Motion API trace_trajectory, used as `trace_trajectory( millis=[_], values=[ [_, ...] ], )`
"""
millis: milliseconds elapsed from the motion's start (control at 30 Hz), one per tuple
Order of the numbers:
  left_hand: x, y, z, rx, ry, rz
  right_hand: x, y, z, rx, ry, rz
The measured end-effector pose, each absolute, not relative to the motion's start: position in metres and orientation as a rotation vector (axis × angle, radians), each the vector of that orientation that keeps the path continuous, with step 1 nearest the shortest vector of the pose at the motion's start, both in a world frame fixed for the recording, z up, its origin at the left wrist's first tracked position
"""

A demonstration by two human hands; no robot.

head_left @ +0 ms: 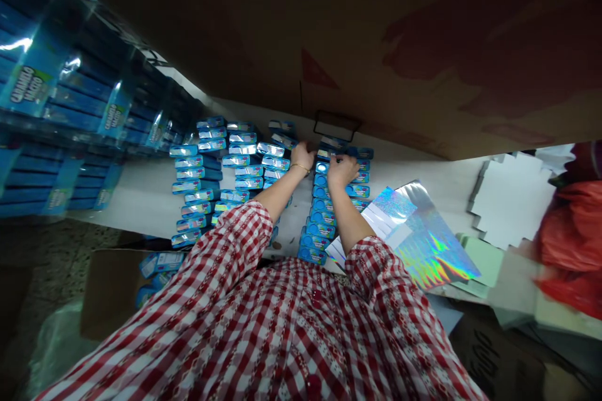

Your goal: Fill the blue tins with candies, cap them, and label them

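Observation:
Rows of small blue boxes with shiny silvery tops (245,160) stand on a white table (141,191). My left hand (302,156), with a thin bracelet at the wrist, is at the top right of these rows; its fingers are bent and small, and what they hold cannot be made out. My right hand (343,170) is at the upper part of a column of blue boxes with round marks (321,216), its fingertips beside a box near the top. Iridescent sheets (433,238) and white strips lie right of my right forearm.
A large cardboard box (263,31) overhangs the far side. Wrapped blue packs (70,100) are stacked at the left. An open carton (110,288) holds blue boxes at lower left. White card cutouts (512,200) and red plastic (574,244) are at the right.

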State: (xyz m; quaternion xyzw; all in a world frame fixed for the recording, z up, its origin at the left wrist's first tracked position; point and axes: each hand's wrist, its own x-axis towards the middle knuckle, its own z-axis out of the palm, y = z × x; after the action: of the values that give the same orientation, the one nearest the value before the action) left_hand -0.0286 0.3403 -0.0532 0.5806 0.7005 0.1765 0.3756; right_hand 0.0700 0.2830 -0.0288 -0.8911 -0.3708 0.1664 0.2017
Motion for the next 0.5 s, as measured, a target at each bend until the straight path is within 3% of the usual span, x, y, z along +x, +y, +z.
trace_trajectory(
  millis=[267,400,500],
  values=[
    [-0.031,0.328,-0.043,1.808,1.654,0.235,0.092,0.269,-0.022,-2.210,-2.104,0.289],
    [-0.025,0.308,-0.022,1.886,1.612,0.446,0.149,0.258,-0.005,-2.184,-2.022,0.239],
    [-0.002,0.268,-0.006,1.944,1.264,0.440,0.205,0.225,0.015,-1.969,-1.992,0.244]
  ],
)
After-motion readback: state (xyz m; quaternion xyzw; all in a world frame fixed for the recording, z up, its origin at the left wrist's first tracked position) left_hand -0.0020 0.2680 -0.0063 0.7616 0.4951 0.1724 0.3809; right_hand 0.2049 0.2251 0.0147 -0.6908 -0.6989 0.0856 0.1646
